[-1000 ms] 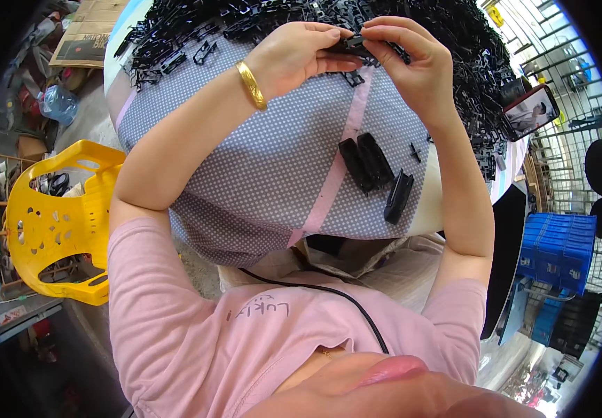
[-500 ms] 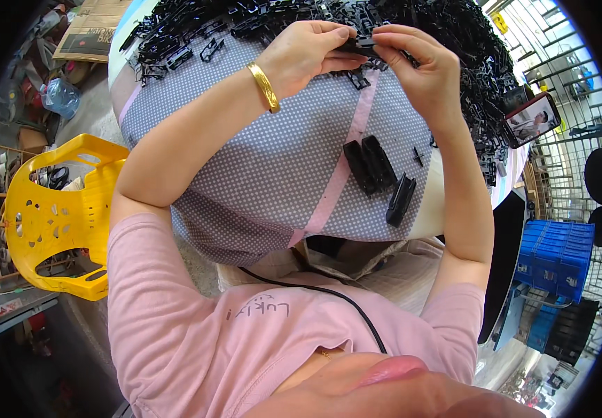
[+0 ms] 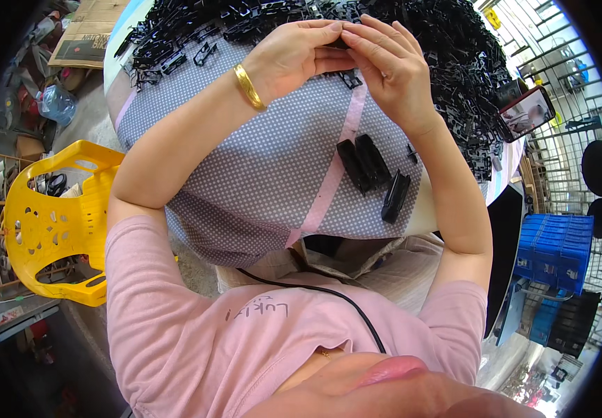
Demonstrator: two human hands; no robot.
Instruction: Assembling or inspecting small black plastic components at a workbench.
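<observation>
Both hands pinch one small black plastic piece (image 3: 338, 44) between their fingertips. It sits up near the far side of the table, right in front of a big heap of black plastic clips (image 3: 412, 42). Only a tiny dark bit of the piece shows, so its shape is hard to tell.

The left hand (image 3: 294, 54) is curled, with its fingers bent over the piece from the left. A shiny gold bangle (image 3: 248, 87) goes round that wrist. The right hand (image 3: 388, 66) comes in from the right, and its fingers (image 3: 367, 38) lean over the top and cover most of the piece. Both forearms reach up from the bottom and meet at the grip.

Below the hands lies a grey dotted cloth with a pink stripe (image 3: 259, 174). On it, nearer the person than the grip, lie three long black plastic blocks (image 3: 370, 171). To the right of the grip, a phone with a red edge (image 3: 526, 111) rests by the heap. Far off to the lower left stands a yellow plastic chair (image 3: 57, 223).
</observation>
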